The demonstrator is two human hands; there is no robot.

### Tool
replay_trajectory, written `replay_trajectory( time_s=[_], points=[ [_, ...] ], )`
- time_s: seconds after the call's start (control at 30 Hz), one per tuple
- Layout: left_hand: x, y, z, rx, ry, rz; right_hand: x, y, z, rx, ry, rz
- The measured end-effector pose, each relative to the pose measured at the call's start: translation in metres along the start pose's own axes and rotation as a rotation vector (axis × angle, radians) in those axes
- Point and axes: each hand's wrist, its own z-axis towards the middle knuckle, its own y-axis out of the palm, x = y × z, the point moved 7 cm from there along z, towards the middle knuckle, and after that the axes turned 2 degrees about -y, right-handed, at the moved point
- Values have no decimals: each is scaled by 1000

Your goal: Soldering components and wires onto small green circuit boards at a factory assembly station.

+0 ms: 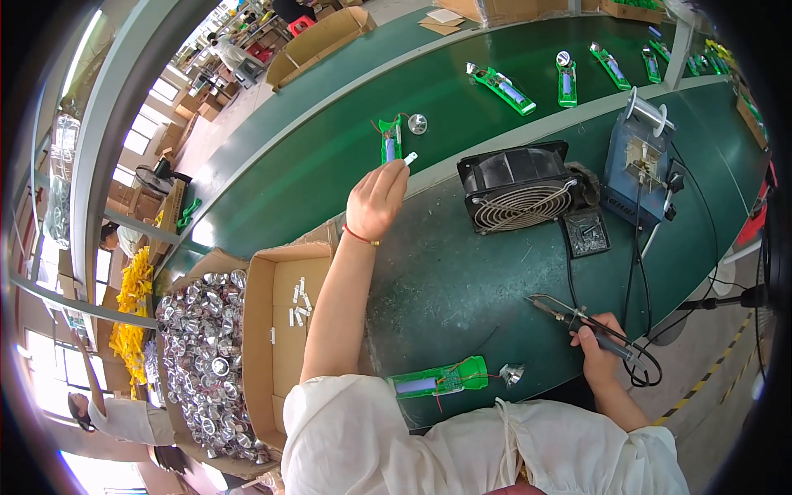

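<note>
My left hand [378, 198] reaches out over the green belt, fingers pinched together. A small white piece [412, 157] sticks out at its fingertips. Just beyond them lies a green half-shell [391, 142] with a purple cell inside, wired to a round silver reflector [418, 124]; whether the fingers touch the shell I cannot tell. My right hand [601, 342] is closed around a soldering iron [569, 316], its tip pointing left above the bench. Close to my body lies another open green shell [445, 379], with a purple cell, circuit board, wires and a silver reflector [511, 375].
A black fan [520, 190] stands mid-bench, beside a blue soldering unit [639, 169] with a solder spool [648, 111]. Black cables cross at right. Several green shells [505, 89] lie along the belt [313, 157]. At left are cardboard boxes with reflectors [202, 363] and white pieces [299, 307].
</note>
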Motion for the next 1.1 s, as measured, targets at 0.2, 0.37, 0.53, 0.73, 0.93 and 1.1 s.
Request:
replay_trajectory(
  time_s=[0.2,0.37,0.53,0.73,0.93,1.1],
  points=[
    [6,-15,11,53,29,-11,0,0,-1,5,-9,7],
    [-34,3,-7,51,-476,-175,0,-1,0,7,-15,3],
    [-106,52,-67,-286,-1214,-323,0,-1,0,-10,-18,-4],
    [-110,91,-77,-400,-1386,-465,1,-2,-1,36,1,9],
    [-109,113,-80,-513,-1492,-545,-5,1,1,-26,-93,-32],
    [-122,129,-83,-609,-1493,-616,-5,1,2,-18,-73,-22]
  ],
)
